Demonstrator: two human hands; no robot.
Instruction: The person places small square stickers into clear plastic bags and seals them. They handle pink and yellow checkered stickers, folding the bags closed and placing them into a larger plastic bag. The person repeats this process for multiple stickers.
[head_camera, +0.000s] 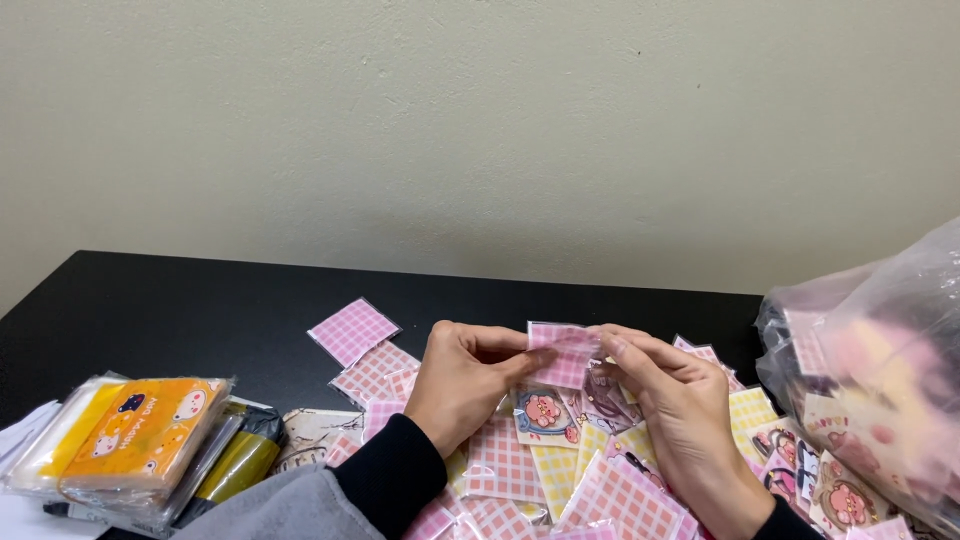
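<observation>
A small pink checked packet was held up between both hands over a black table, just above a spread of similar pink and yellow checked packets. The packet lay between the two hands, its long side running roughly left to right, so neither hand was nearer: the left hand pinched its left edge with thumb and forefinger closed on the plastic, and the right hand gripped its right edge in the same pinch, the remaining fingers curled loosely. Both wrists rested low over the pile. One pink packet lay apart toward the wall. A stack of orange printed bags sat near the left forearm, and a clear plastic sack of more packets bulged at the right.
</observation>
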